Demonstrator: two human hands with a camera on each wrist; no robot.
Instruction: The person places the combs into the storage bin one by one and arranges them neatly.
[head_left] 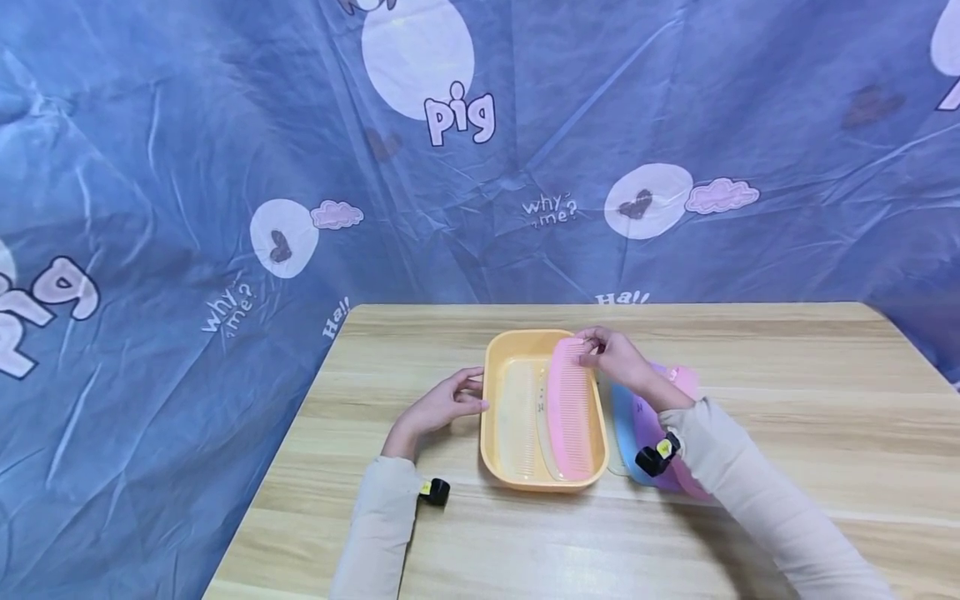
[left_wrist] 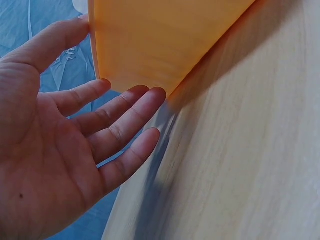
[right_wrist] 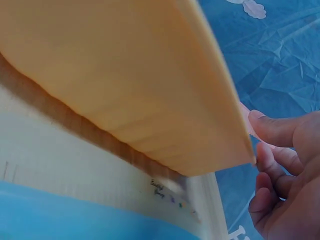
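A yellow-orange plastic bin [head_left: 525, 335] stands on the wooden table. My right hand [head_left: 618, 360] pinches the upper end of a pink comb [head_left: 564, 417] over the bin's right half; only a sliver of this comb [right_wrist: 245, 116] shows past the bin's rim in the right wrist view. Beside it, on the bin floor, lies a pale translucent comb [head_left: 517, 417]. At the bin's left side, my left hand [head_left: 444, 404] has its fingers loosely extended. In the left wrist view its thumb and fingertips are right at the bin's outer wall [left_wrist: 150, 40].
To the right of the bin lie a blue comb [head_left: 624, 433], a purple comb [head_left: 647, 425] and a pink one [head_left: 686, 382], partly hidden under my right forearm. Another pale comb [head_left: 615, 454] lies close against the bin. A blue printed cloth [head_left: 525, 258] hangs behind the table.
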